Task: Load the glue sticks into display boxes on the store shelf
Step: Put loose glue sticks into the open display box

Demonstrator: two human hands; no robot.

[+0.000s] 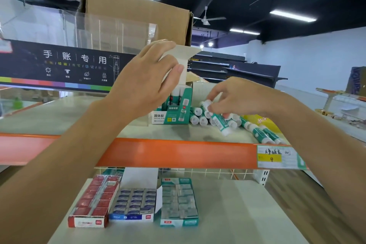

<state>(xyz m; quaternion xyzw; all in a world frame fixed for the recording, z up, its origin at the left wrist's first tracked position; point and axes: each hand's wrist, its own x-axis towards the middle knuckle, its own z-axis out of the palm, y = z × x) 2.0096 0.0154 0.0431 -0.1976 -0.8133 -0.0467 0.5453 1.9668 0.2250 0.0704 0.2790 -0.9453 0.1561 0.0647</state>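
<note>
A teal and white display box [174, 113] stands on the upper shelf [79, 119], with a few glue sticks upright inside it. My left hand [146, 81] grips the box's raised white lid flap [186, 55] and holds it up. To the right of the box lies a loose pile of glue sticks [227, 121], white with teal labels. My right hand [235, 97] reaches into that pile, its fingertips pinched on one glue stick [205, 107] at the pile's left end.
A large brown carton [138, 18] stands behind the display box. An orange price rail [178, 152] with a paper tag [277, 156] edges the shelf. On the lower shelf sit a red box [93, 202], a blue box [134, 204] and a teal box [178, 202].
</note>
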